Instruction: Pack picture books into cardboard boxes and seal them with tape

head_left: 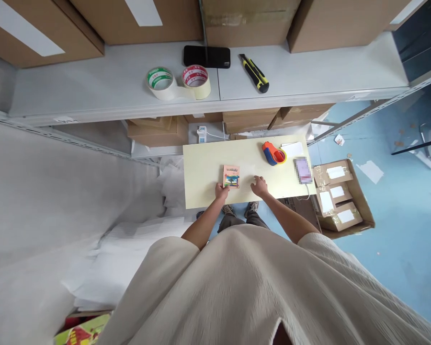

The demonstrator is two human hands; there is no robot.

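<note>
A small colourful book [231,176] lies on the pale yellow table [204,167] below me. My left hand [221,191] grips the book's near left corner, fingers closed on it. Resting on the table just right of the book, my right hand [260,186] has its fingers curled down; I cannot see anything in it. An orange and blue tape dispenser [273,153] sits further right on the table, beside a white slip [293,149] and a purple item [303,170].
A grey shelf [111,86] at head height carries two tape rolls [177,81], a black phone [206,56] and a yellow box cutter [255,73], with cardboard boxes behind. An open carton of parcels [339,199] stands on the blue floor at right. White foam sheets [129,249] pile at left.
</note>
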